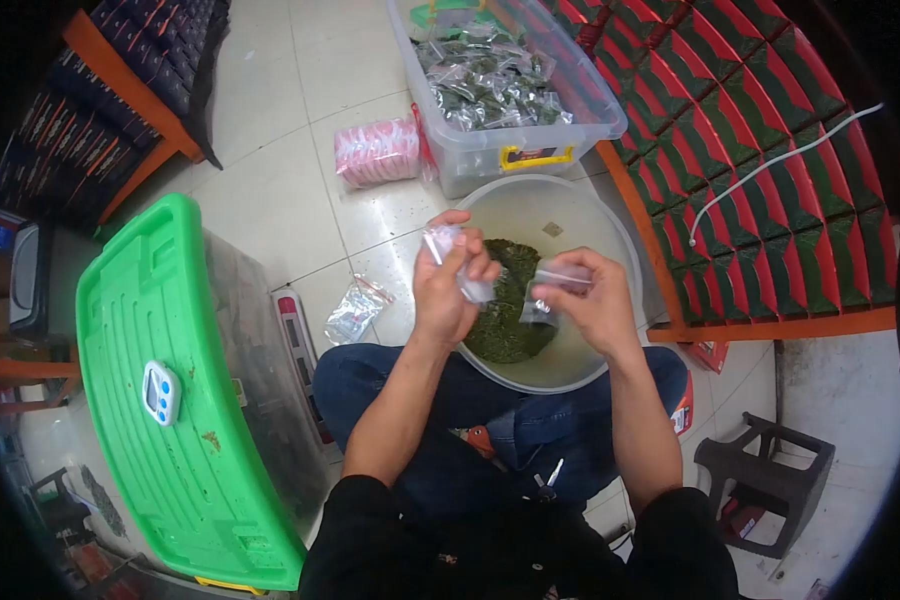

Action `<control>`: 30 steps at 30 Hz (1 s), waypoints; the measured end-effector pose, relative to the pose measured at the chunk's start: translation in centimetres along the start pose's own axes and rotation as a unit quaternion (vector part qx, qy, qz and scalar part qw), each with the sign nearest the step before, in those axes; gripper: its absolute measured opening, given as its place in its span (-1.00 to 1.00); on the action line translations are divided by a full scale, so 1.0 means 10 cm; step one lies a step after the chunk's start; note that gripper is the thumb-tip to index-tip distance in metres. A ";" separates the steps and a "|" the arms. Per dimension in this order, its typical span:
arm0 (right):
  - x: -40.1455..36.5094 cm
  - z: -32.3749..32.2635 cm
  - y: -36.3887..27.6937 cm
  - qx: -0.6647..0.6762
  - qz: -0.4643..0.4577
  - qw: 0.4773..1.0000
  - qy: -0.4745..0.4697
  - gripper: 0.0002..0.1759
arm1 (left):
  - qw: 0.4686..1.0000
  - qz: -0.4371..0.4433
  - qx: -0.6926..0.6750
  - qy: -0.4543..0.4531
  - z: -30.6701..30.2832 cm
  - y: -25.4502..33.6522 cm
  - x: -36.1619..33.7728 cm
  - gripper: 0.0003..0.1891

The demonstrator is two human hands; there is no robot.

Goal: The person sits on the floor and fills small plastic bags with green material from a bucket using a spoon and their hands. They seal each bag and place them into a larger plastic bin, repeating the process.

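Both hands are over a round whitish tub with dark green, leafy loose material in its bottom. My left hand is closed around several small clear plastic bags, above the tub's left side. Pinched between the thumb and fingers of my right hand is one small clear bag, hanging over the green material. Whether this bag holds anything is too small to tell. A small square piece lies near the tub's far inner wall.
Behind the tub stands a clear bin of filled bags. A pink-and-white pack and a plastic bag lie on the floor. Left is a green-lidded box with a timer; right are stacked packets and a stool.
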State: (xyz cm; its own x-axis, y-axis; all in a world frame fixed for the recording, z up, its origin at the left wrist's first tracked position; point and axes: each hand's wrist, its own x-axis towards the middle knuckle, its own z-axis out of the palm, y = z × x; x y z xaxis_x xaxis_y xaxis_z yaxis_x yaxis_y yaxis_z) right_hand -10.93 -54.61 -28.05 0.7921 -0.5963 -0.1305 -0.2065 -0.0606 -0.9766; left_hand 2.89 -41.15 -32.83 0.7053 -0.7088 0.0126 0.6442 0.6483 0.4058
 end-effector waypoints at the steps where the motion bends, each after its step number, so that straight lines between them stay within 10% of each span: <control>1: 0.01 -0.06 -0.04 -0.007 0.000 1.000 0.004 -0.60 | 1.000 -0.002 -0.007 -0.003 -0.01 0.05 0.00 -0.72; 5: 0.01 -0.17 -0.18 -0.023 0.006 0.999 0.030 -0.56 | 0.970 -0.101 0.220 -0.028 0.06 0.03 -0.10 -0.64; 8: 0.01 -0.18 -0.28 -0.159 0.020 0.984 -0.080 -0.39 | 0.820 0.128 0.536 -0.155 0.16 -0.02 -0.09 -0.75; 15: 0.17 -0.36 -0.48 -0.257 -0.004 0.937 -0.237 -0.29 | 0.813 -0.118 0.540 -0.184 0.24 0.23 -0.16 -0.92; 17: 0.22 -0.36 -0.39 -0.242 -0.217 0.939 -0.114 -0.46 | 0.818 -0.123 0.538 -0.162 0.23 0.23 -0.16 -0.92; 21: 0.03 -0.17 -0.40 -0.362 -0.288 0.870 0.171 -0.70 | 0.811 -0.094 0.566 -0.115 0.26 0.18 -0.18 -0.93; 23: -0.14 -0.05 -0.52 -0.280 -0.089 0.956 -0.026 -0.76 | 0.801 -0.068 0.581 -0.125 0.26 0.17 -0.15 -0.92; 30: -0.10 -0.10 -0.39 -0.193 -0.057 0.965 -0.166 -0.70 | 0.875 -0.139 0.447 -0.121 0.26 0.13 -0.18 -0.86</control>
State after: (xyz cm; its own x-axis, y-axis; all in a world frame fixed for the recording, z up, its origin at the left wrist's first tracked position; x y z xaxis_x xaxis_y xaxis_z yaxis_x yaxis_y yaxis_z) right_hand -11.53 -54.58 -23.90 0.9493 -0.2832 -0.1363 -0.2554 -0.4420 -0.8599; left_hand 1.74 -39.76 -29.90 0.4051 -0.9129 -0.0499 0.2151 0.0421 0.9757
